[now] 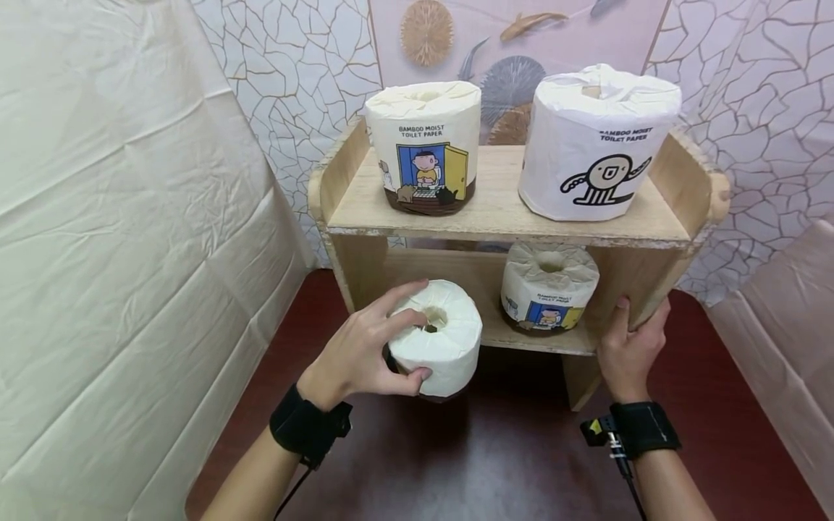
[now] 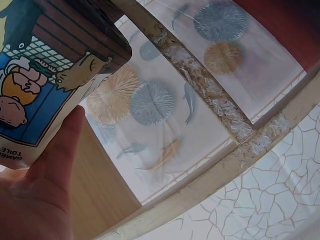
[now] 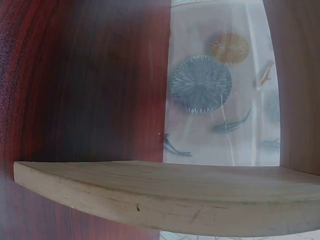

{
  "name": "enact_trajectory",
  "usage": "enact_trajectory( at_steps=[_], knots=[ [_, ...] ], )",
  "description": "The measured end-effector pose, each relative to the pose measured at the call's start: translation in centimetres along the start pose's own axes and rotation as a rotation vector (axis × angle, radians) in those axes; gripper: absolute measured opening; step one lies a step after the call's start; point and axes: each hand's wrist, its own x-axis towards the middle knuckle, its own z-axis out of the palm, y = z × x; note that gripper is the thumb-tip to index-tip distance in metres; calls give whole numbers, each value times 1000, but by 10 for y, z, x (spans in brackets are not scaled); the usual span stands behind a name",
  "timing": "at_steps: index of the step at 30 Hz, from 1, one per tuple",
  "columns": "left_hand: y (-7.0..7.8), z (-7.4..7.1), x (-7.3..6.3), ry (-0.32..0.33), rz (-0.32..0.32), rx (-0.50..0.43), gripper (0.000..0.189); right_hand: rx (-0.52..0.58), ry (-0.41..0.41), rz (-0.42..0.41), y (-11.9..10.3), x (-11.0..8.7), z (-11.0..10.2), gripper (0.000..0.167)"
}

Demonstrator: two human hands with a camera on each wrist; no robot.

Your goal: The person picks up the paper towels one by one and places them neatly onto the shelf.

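My left hand grips a wrapped toilet paper roll in front of the lower shelf, thumb on its near side and fingers over the top by the core hole. The left wrist view shows the roll's printed side, with a cartoon figure and a dark base, against the palm. At the right, my right hand holds the side panel of a small wooden shelf. The right wrist view shows a wooden panel edge but none of that hand's fingers. Another cartoon-printed roll stands upright on the lower board, right of the held one.
Up on the top board stand a cartoon-printed roll at left and a larger white roll at right. The shelf stands on a dark red-brown table. Pale cloth rises on the left, patterned sheeting behind.
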Motion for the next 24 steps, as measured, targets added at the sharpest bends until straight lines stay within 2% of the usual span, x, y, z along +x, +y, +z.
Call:
enact_trajectory(
  at_steps=[14,24],
  knots=[
    [-14,-1,8,-5,-28,13,54,13,0,-1,0,-4,5,49],
    [-21,3,19,21,-53,25,52,-4,21,52,-2,-1,1,46]
  ],
)
